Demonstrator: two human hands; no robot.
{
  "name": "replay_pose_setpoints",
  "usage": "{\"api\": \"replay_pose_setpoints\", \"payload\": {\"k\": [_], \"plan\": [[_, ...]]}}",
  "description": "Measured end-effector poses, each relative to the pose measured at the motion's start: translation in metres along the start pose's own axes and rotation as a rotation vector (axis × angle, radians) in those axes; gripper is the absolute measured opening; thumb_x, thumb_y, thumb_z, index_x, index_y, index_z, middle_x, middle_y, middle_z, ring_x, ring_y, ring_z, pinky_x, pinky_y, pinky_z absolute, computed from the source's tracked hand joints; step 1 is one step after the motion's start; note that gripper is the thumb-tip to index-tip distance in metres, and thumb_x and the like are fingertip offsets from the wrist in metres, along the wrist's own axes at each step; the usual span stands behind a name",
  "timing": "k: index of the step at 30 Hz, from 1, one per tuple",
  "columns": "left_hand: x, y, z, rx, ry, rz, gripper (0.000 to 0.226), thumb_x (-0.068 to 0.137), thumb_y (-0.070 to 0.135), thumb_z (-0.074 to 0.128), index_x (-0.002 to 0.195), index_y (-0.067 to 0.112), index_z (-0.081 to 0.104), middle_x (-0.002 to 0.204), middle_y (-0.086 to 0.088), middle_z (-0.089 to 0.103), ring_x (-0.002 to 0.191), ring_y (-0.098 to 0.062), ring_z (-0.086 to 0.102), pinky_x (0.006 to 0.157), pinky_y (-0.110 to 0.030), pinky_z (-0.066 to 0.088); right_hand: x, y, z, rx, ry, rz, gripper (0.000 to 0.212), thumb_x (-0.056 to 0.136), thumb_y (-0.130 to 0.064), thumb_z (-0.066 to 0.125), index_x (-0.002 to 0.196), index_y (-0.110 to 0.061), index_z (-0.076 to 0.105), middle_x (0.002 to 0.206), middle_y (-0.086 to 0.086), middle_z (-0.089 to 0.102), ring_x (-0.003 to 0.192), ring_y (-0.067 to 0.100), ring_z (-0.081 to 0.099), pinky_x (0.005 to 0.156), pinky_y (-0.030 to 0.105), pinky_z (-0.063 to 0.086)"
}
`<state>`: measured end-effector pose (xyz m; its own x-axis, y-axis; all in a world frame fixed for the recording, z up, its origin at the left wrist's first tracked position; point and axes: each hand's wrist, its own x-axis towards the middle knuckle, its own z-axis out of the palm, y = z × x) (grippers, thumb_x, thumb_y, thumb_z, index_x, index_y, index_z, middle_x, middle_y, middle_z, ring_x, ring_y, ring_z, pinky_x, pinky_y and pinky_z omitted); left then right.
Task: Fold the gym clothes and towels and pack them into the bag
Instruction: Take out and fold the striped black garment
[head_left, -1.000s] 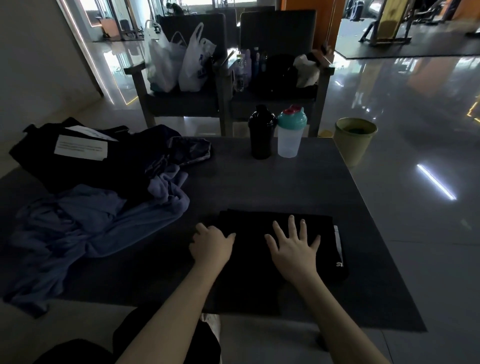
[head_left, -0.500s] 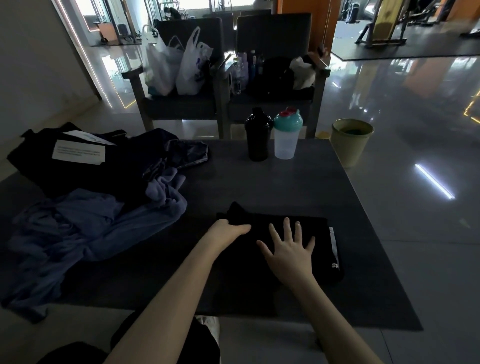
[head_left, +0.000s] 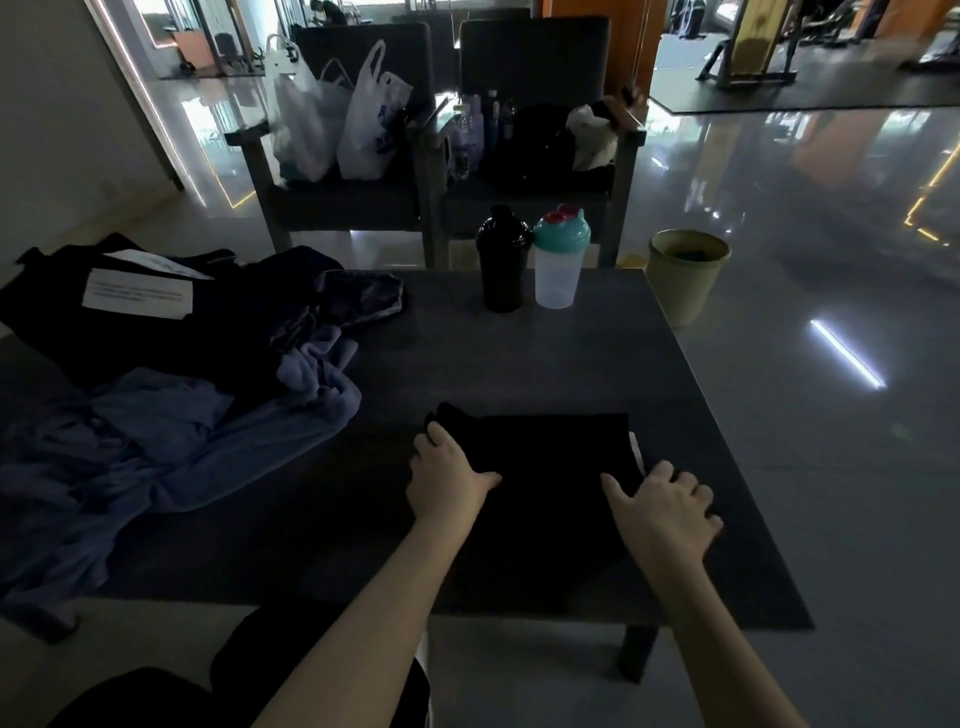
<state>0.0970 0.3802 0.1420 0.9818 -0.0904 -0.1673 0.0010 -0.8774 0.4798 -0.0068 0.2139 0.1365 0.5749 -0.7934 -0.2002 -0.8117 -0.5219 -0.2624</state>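
Lying on the counter (head_left: 519, 358), the black garment (head_left: 550, 457) is gripped at both sides by the left hand (head_left: 449, 475) and right hand (head_left: 662, 504), fingers curled.

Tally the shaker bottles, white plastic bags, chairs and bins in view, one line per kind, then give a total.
Shaker bottles: 2 (black shaker, clear shaker with teal lid)
White plastic bags: 2 (left bag, right bag)
Chairs: 2 (left chair, right chair)
Bins: 1 (green bin)
Total: 7
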Motion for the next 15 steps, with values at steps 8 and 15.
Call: {"api": "replay_pose_setpoints", "payload": {"k": [8,15], "plan": [[-0.003,-0.017,0.026,0.476,0.254,0.719,0.040,0.082,0.018,0.069,0.121,0.023,0.063,0.134,0.001,0.056,0.130,-0.024,0.046,0.113,-0.049,0.019,0.011,-0.004,-0.009,0.536,-0.247,0.088,0.045,0.082,-0.034,0.069,0.108,-0.002,0.052,0.094,0.010,0.060,0.083,0.025,0.060,0.070,0.035,0.051],[0.000,-0.019,0.024,0.215,-0.077,0.525,0.042,0.102,0.026,0.032,0.143,0.024,0.039,0.155,0.010,0.026,0.145,-0.016,0.012,0.117,-0.042,0.014,0.006,-0.010,-0.014,0.827,-0.203,0.011,0.007,0.084,-0.020,0.063,0.079,-0.020,0.058,0.081,0.003,0.065,0.078,0.019,0.063,0.078,0.037,0.054]]}}
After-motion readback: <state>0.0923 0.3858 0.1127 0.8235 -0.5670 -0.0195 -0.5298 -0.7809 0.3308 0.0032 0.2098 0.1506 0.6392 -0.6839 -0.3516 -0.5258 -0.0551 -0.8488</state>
